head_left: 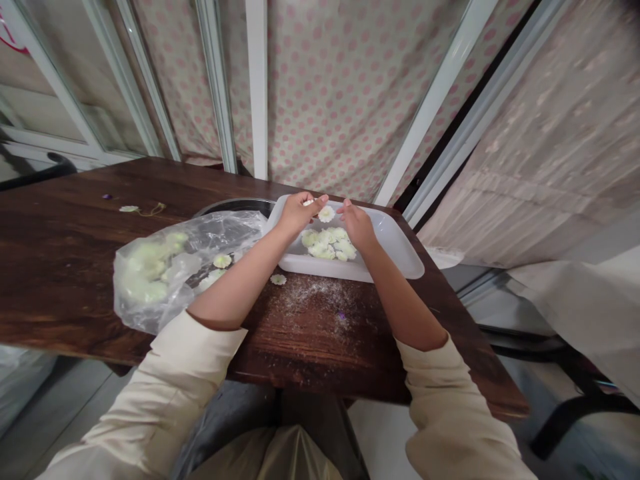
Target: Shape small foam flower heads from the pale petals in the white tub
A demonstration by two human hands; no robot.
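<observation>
Both my hands reach over a white plastic tray on the dark wooden table. My left hand pinches a small white-and-yellow flower head by its edge, fingers closed on it. My right hand is curled close beside that flower, fingertips toward it; whether it touches the flower I cannot tell. Below the hands a pile of similar pale flower heads lies in the tray.
A clear plastic bag with more flower heads lies left of the tray, over a dark round basin. One loose flower lies by the tray, another flower with a stem far left. Pale crumbs dust the table. Dotted curtain behind.
</observation>
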